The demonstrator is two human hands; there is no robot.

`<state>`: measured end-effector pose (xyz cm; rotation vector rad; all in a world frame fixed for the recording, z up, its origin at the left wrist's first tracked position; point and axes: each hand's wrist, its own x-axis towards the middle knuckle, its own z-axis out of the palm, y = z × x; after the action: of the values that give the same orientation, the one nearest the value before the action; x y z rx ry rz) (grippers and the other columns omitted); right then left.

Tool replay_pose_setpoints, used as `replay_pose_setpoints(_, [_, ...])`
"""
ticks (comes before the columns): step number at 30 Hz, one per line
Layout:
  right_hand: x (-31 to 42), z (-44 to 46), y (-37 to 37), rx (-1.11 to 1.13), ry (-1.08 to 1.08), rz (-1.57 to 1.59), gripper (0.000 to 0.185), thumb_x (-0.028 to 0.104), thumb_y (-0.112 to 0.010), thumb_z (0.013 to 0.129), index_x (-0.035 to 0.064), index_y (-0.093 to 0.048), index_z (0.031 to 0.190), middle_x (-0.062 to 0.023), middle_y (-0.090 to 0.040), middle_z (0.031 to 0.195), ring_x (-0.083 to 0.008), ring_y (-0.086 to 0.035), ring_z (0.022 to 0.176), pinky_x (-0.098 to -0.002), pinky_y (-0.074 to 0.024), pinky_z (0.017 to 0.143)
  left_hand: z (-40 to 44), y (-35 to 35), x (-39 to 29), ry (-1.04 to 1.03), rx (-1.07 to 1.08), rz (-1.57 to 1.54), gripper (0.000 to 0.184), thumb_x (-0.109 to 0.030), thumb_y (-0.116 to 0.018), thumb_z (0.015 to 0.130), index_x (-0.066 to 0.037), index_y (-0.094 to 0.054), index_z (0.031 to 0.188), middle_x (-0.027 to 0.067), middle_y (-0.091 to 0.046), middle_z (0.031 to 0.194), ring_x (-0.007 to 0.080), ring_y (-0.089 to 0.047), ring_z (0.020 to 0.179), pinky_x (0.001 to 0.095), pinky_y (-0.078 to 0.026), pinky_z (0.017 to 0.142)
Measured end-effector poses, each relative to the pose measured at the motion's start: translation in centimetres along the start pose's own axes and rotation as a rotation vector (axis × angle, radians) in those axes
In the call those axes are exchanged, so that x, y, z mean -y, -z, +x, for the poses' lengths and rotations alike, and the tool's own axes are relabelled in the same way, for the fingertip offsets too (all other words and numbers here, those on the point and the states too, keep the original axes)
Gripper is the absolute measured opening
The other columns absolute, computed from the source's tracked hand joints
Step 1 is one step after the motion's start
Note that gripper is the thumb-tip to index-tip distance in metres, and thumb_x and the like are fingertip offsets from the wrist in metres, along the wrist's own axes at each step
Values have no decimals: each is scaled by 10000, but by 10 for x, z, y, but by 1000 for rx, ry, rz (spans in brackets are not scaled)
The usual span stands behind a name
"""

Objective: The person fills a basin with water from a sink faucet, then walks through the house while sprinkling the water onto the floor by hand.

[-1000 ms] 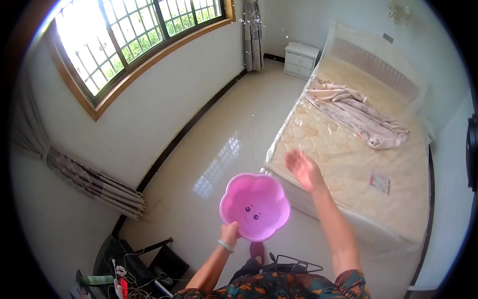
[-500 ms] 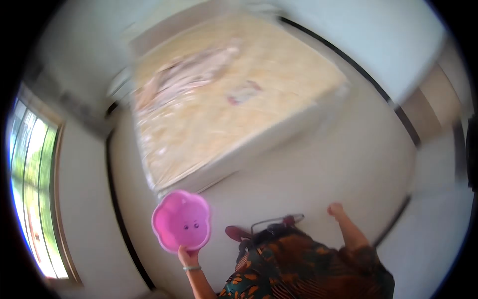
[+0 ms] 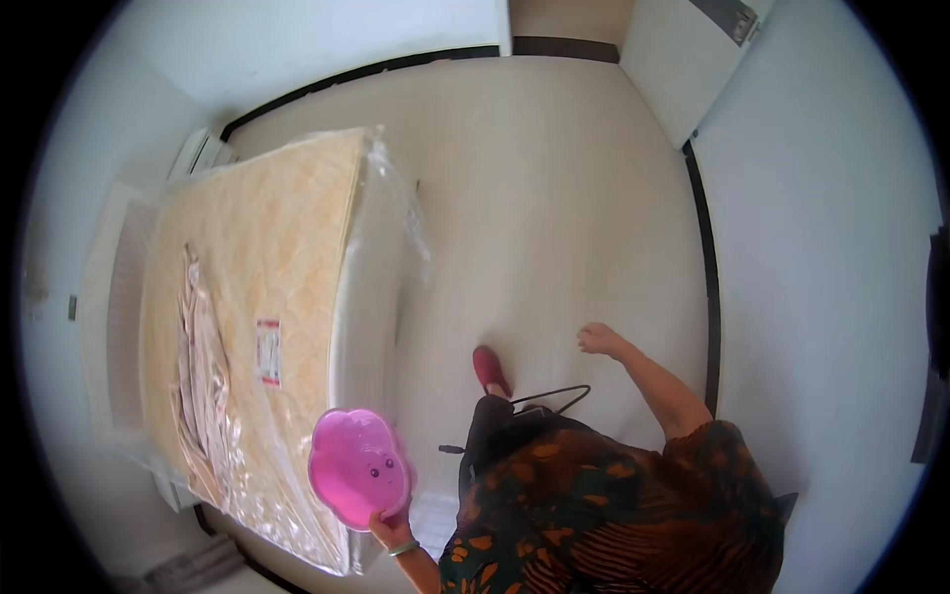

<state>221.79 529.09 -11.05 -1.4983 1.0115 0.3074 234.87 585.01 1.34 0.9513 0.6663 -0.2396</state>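
My left hand grips the near rim of a pink flower-shaped plastic basin, thumb over the inner side. Two cartoon eyes and a smile are printed inside the basin, and nothing lies in it. Held low, the basin overlaps the near corner of the mattress in view; whether they touch I cannot tell. My right hand hangs out over the floor with loosely curled fingers and nothing in it. A black cord with a plug at one end dangles by my waist.
A plastic-wrapped mattress fills the left side, with a crumpled pinkish cloth and a printed label on it. Pale floor stretches ahead to a doorway with an open white door. A wall runs along the right.
My view has turned right, so the bed now lies to the left and the doorway has come into sight. The basin stays in my left hand; my right arm has swung forward.
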Motion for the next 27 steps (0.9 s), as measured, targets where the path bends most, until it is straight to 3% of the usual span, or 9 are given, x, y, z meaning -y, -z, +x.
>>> replay_pose_setpoints(4, [33, 23, 54, -63, 259, -160, 261, 180, -463, 835, -41, -558, 939, -123, -603, 802, -168, -602, 694, -280, -498, 653, 65, -111, 13, 149, 138, -13, 681, -69, -460, 614, 17, -295, 1269, 246, -415, 1192, 459, -446, 1066, 612, -456, 791])
replay_pose_setpoints(8, [37, 29, 108, -345, 99, 68, 242, 181, -457, 841, -21, -573, 909, -108, -602, 779, -169, -600, 706, -302, -496, 636, 125, -222, 18, 184, 200, 56, 638, -23, -472, 631, -20, -346, 1257, 181, -441, 1196, 360, -448, 1101, 554, -396, 910])
replay_pose_setpoints(9, [-8, 55, 132, -461, 91, -204, 210, 185, -486, 817, -1, -581, 831, -118, -600, 773, -211, -592, 677, -338, -487, 615, 135, -252, 24, 181, 245, 81, 634, -41, -473, 633, -3, -338, 1252, 190, -444, 1186, 388, -455, 1083, 561, -431, 853])
replay_pose_setpoints(10, [-32, 50, 163, -459, 414, -954, 186, 196, -520, 776, 22, -579, 743, -131, -594, 756, -268, -577, 693, -378, -472, 640, 142, -291, 33, 169, 297, 98, 632, -60, -475, 635, 15, -331, 1246, 199, -447, 1176, 415, -463, 1064, 568, -466, 797])
replay_pose_setpoints(12, [-64, 50, 178, -258, 99, -1024, 258, 272, -574, 724, 32, -597, 816, -150, -595, 861, -313, -548, 874, -437, -430, 782, 175, -354, 43, 191, 275, 127, 601, -61, -487, 645, 12, -356, 1227, 185, -461, 1161, 390, -476, 1055, 547, -468, 805])
replay_pose_setpoints(15, [-131, 21, 188, -407, -15, -982, 113, 213, -586, 640, 104, -608, 625, -120, -575, 636, -307, -572, 679, -431, -447, 584, 198, -436, 59, 249, 264, 228, 480, -66, -509, 680, 3, -436, 1150, 156, -506, 1095, 328, -507, 1022, 483, -473, 815])
replay_pose_setpoints(18, [-144, -19, 176, -177, -21, -942, 74, 188, -610, 585, 129, -589, 546, -105, -556, 585, -295, -548, 579, -411, -432, 506, 202, -522, 83, 308, 353, 290, 419, -58, -502, 708, 17, -451, 1117, 136, -519, 1076, 297, -523, 995, 455, -471, 816])
replay_pose_setpoints(22, [-208, -27, 164, -111, -261, -40, 36, 162, -621, 627, 131, -617, 609, -63, -594, 614, -209, -592, 605, -369, -475, 540, 214, -623, 133, 281, 363, 308, 383, -46, -496, 718, 41, -461, 1090, 138, -522, 1061, 281, -529, 990, 439, -473, 816])
replay_pose_setpoints(27, [-172, 65, 237, -43, -481, 88, 79, 167, -587, 659, 101, -608, 620, -77, -590, 610, -227, -575, 579, -372, -459, 520, 202, -749, 194, 265, 369, 232, 300, -50, -496, 714, 40, -497, 1000, 136, -540, 989, 275, -538, 949, 421, -482, 796])
